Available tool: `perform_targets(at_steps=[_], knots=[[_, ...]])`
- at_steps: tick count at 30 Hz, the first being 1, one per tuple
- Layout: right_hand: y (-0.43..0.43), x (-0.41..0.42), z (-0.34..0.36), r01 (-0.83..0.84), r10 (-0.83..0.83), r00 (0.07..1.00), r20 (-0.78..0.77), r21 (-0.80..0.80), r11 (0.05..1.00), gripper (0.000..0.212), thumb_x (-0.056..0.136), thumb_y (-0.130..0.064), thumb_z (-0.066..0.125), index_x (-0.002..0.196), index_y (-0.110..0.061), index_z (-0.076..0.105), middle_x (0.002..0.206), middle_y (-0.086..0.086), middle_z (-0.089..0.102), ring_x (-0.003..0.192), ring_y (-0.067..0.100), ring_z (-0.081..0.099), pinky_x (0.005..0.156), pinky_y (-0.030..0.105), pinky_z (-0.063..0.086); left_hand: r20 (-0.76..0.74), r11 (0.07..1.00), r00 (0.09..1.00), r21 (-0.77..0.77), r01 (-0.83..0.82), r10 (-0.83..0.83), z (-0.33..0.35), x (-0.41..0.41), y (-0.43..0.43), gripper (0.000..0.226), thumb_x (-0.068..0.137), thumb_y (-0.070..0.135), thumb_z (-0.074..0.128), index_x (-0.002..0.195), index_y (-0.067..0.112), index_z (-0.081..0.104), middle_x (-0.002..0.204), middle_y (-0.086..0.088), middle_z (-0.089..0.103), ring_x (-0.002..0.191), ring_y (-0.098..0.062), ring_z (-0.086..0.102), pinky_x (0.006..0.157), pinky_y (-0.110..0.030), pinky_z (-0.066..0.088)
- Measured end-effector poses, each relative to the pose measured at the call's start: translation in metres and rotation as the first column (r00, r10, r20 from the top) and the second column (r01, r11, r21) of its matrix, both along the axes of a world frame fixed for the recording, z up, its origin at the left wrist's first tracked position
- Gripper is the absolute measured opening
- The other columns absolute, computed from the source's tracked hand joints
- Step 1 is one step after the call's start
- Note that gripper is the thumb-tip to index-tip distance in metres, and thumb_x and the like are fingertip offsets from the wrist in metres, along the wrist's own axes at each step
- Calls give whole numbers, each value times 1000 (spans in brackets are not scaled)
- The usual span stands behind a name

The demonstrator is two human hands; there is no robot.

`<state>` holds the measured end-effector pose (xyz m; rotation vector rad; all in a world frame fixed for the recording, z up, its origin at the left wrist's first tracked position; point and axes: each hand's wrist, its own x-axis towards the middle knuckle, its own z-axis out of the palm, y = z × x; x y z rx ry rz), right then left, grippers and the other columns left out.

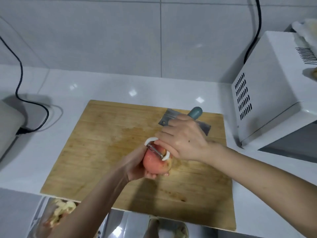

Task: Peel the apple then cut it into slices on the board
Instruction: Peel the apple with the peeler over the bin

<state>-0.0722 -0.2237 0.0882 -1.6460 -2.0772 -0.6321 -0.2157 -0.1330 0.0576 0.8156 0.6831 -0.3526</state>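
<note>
- Head view, nearest part at 7 o'clock: a container with pale and reddish apple peelings (60,213) sits below the counter edge, partly hidden by the left forearm.
- At 6 o'clock, a foot in a sandal (164,227) stands on the shiny floor.
- Near the centre, the left hand (137,165) is cupped from below around the round red-pink apple (154,162); the fingers are closed on it and it is held above the rectangular wooden cutting board (96,152).
- The apple shows some pale peeled flesh on its right side; most visible skin is red.
- Just at 1 o'clock from the apple, the right hand (183,140) is closed around the white Y-shaped peeler with a metal blade (157,149); the blade lies against the top of the apple.
- Behind the right hand, at 1 o'clock on the board, a steel cleaver with a grey-green handle (171,115) lies flat, partly covered by the hand.
- At 3 o'clock, a white microwave oven (267,86) stands on the white counter (85,86), beside the board.
- At 9 o'clock, a black cable (20,79) runs down the grey tiled wall (103,31).
</note>
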Motion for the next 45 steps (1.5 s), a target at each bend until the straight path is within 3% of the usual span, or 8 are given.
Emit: perform_targets(at_steps=[16, 20, 23, 32, 36, 38, 41, 45], knots=[[77, -202, -60, -29, -10, 919, -394, -93, 995, 42, 93, -31, 44, 58, -14, 59, 51, -2, 57, 51, 21, 52, 59, 28, 25, -197, 912, 921, 314, -265, 335, -23, -202, 45, 39, 98, 32, 38, 86, 1, 60, 52, -7, 63, 35, -15, 57, 31, -16, 38], [105, -280, -79, 75, -172, 842, -511, -204, 976, 38, 92, -32, 46, 62, -14, 62, 53, -3, 62, 50, 20, 57, 56, 27, 39, -166, 879, 920, 395, -267, 354, -27, -270, 88, 40, 83, 42, 57, 91, 4, 64, 66, -8, 70, 53, -19, 65, 39, -23, 46], [125, -328, -90, 157, -286, 771, -569, -265, 951, 35, 91, -29, 46, 66, -15, 64, 55, -3, 63, 51, 21, 60, 55, 28, 45, -214, 920, 949, 367, -140, 230, -26, -312, 119, 50, 91, 46, 40, 99, 2, 63, 75, -18, 66, 61, -31, 59, 37, -22, 39], [140, -388, -106, 368, -561, 634, -532, -430, 824, 39, 88, -34, 42, 62, -16, 64, 45, -2, 56, 39, 19, 53, 43, 20, 29, -179, 917, 972, 394, -70, 151, -34, -376, 163, 38, 93, 41, 39, 104, 11, 61, 87, -16, 69, 68, -31, 63, 43, -24, 40], [123, -402, -122, 415, -732, 588, -344, -649, 638, 39, 91, -37, 40, 71, -21, 69, 61, -2, 66, 57, 20, 63, 50, 23, 29, -117, 901, 959, 388, -196, 259, -34, -376, 170, 36, 96, 39, 38, 101, 13, 62, 86, -11, 69, 67, -23, 65, 48, -29, 46], [117, -406, -128, 355, -822, 516, -240, -813, 461, 40, 94, -40, 37, 80, -19, 68, 73, 1, 65, 75, 22, 62, 59, 28, 36, -74, 901, 960, 370, -225, 270, -37, -373, 173, 28, 96, 36, 39, 97, 18, 60, 84, -6, 69, 68, -18, 68, 54, -33, 50], [114, -400, -127, 101, -922, 295, -249, -952, 290, 44, 94, -42, 39, 70, -15, 64, 62, -1, 58, 65, 19, 59, 59, 28, 41, -62, 938, 957, 229, -262, 282, -48, -374, 174, 33, 88, 37, 49, 111, 15, 58, 97, -10, 70, 83, -22, 70, 58, -36, 57], [110, -394, -113, -75, -827, -267, -495, -845, 530, 40, 95, -36, 47, 67, -13, 65, 49, -4, 51, 52, 12, 50, 61, 28, 39, -69, 945, 943, -23, -328, 325, -60, -377, 168, 66, 68, 33, 77, 124, 7, 55, 108, -16, 69, 94, -28, 68, 69, -37, 58]])
